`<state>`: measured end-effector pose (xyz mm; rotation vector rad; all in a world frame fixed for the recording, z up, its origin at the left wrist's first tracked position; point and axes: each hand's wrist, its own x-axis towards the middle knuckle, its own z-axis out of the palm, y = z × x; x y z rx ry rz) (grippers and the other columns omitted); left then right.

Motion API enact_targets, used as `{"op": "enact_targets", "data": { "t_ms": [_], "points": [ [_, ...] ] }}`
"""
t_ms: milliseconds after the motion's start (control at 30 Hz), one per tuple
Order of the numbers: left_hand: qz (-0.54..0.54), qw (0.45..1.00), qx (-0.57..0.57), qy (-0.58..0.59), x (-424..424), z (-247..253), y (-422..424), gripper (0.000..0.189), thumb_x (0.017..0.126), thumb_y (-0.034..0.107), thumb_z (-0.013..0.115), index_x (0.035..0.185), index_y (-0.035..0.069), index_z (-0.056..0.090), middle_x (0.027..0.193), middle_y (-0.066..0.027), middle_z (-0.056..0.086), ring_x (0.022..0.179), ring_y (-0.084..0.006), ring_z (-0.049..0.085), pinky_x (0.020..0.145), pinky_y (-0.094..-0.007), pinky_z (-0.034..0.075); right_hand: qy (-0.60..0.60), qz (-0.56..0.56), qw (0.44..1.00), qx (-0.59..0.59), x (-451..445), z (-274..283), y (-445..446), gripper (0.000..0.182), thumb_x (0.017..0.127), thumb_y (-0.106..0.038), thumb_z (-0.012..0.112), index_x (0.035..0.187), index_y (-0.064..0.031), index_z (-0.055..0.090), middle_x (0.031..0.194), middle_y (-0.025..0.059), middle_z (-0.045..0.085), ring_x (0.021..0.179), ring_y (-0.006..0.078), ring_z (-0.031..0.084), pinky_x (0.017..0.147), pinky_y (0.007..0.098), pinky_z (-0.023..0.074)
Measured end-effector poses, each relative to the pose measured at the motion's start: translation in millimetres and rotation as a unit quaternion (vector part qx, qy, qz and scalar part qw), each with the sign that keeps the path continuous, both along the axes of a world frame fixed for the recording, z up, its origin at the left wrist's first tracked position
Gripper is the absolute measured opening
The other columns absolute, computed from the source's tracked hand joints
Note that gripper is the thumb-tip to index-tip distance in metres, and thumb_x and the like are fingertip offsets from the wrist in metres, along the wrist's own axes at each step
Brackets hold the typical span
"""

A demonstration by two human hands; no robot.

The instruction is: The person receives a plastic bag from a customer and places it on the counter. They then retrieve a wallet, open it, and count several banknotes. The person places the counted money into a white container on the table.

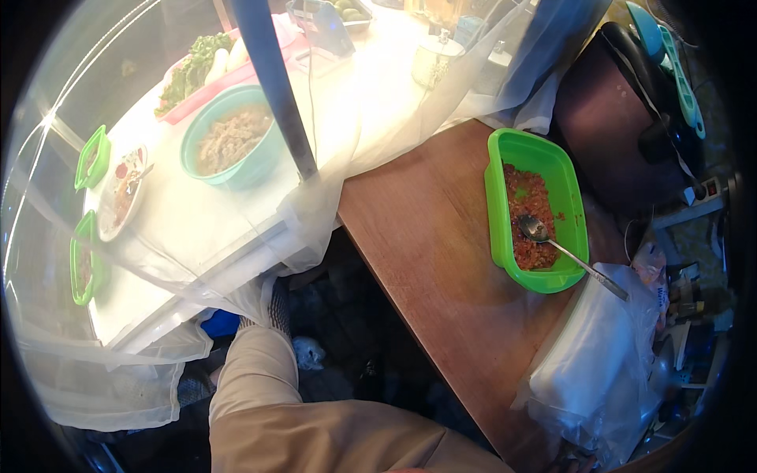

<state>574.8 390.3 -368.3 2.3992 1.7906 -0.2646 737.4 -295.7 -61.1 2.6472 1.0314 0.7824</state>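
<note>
My left hand is out of view. At the bottom right edge, what may be fingers of my right hand [579,462] show dimly beside a clear plastic bag [576,378]; their grip is unclear. Before me, on a brown wooden table [414,236], stands a green plastic container [565,183] with a reddish-brown minced food [532,251]. A metal spoon [576,257] rests in it, bowl on the food and handle over the rim. Left of it, behind sheer white netting [307,230], a turquoise bowl [195,156] holds pale shredded food on a brightly lit white table [177,248].
A metal pole [275,83] rises beside the bowl. Beyond are a pink tray [207,94] with leafy greens, a patterned plate [109,207] and small green containers [83,260]. A large dark cooker [609,118] with turquoise utensils stands right. A gap separates the tables.
</note>
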Motion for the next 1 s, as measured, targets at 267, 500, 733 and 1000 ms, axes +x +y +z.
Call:
{"op": "enact_targets", "data": {
  "t_ms": [267, 500, 733, 1000],
  "points": [
    [-0.01, 1.0, 0.007, 0.014, -1.0, 7.7, -4.7, 0.028, 0.082, 0.013, 0.048, 0.106, 0.002, 0.054, 0.094, -0.0169, 0.06, 0.088, -0.0313, 0.059, 0.075, -0.0398, 0.047, -0.009, -0.019, 1.0, 0.01, -3.2, 2.1, -1.1, 0.028, 0.082, -0.036, 0.048, 0.094, -0.0116, 0.054, 0.113, 0.0247, 0.048, 0.096, 0.0455, 0.047, 0.077, 0.0566, 0.0372],
    [-0.015, 1.0, 0.009, 0.025, -3.5, 17.8, -9.2, 0.028, 0.081, 0.013, 0.048, 0.107, 0.002, 0.053, 0.093, -0.0168, 0.059, 0.087, -0.0321, 0.058, 0.074, -0.0408, 0.047, -0.025, -0.039, 0.999, 0.018, -12.1, 5.6, -10.5, 0.029, 0.084, -0.04, 0.046, 0.093, -0.0142, 0.056, 0.111, 0.0236, 0.051, 0.092, 0.0447, 0.049, 0.075, 0.057, 0.0372],
    [-0.023, 0.999, 0.008, 0.031, -6.9, 27.9, -20.4, 0.029, 0.081, 0.013, 0.048, 0.108, 0.001, 0.051, 0.092, -0.0168, 0.059, 0.086, -0.0328, 0.058, 0.073, -0.0418, 0.048, -0.043, -0.051, 0.997, 0.032, -17.9, 7.1, -12.7, 0.029, 0.085, -0.042, 0.046, 0.092, -0.0159, 0.057, 0.109, 0.0228, 0.052, 0.09, 0.0443, 0.05, 0.074, 0.0574, 0.037],
    [-0.041, 0.998, 0.025, 0.039, -14.6, 53.8, -44.5, 0.03, 0.081, 0.013, 0.048, 0.109, 0.001, 0.049, 0.092, -0.0167, 0.058, 0.084, -0.0337, 0.058, 0.071, -0.0429, 0.048, 0.043, -0.077, 0.995, 0.039, -22.1, 14.0, -8.5, 0.025, 0.078, -0.03, 0.051, 0.095, -0.012, 0.053, 0.119, 0.024, 0.045, 0.104, 0.0456, 0.043, 0.081, 0.0578, 0.0358]
  ]
}}
